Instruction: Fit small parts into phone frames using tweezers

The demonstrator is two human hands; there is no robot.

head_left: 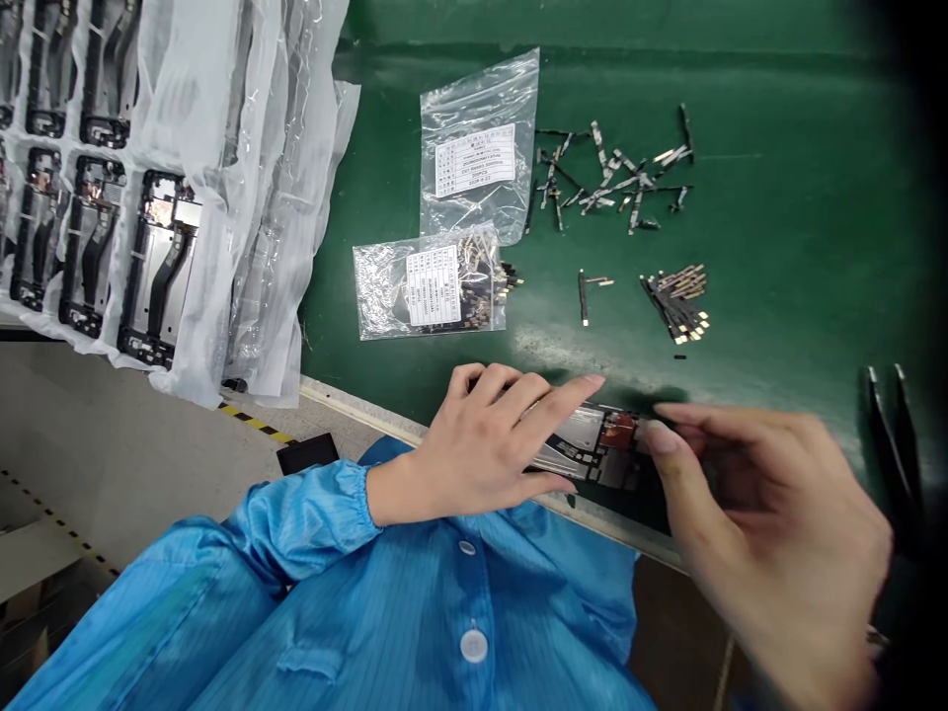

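While the left hand [485, 434], fingers spread, grips a phone frame [585, 430] at the green bench's [777, 257] near edge, the right hand [774, 523] has thumb and forefinger slightly parted at its end, hold unclear; one clear bag [381, 281] contains flex cables [478, 306], white trays [199, 336] more frames [167, 272]

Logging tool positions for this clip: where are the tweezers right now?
In the head view, the tweezers are near the right edge, over the green table, just right of the right hand, tips pointing up the picture.
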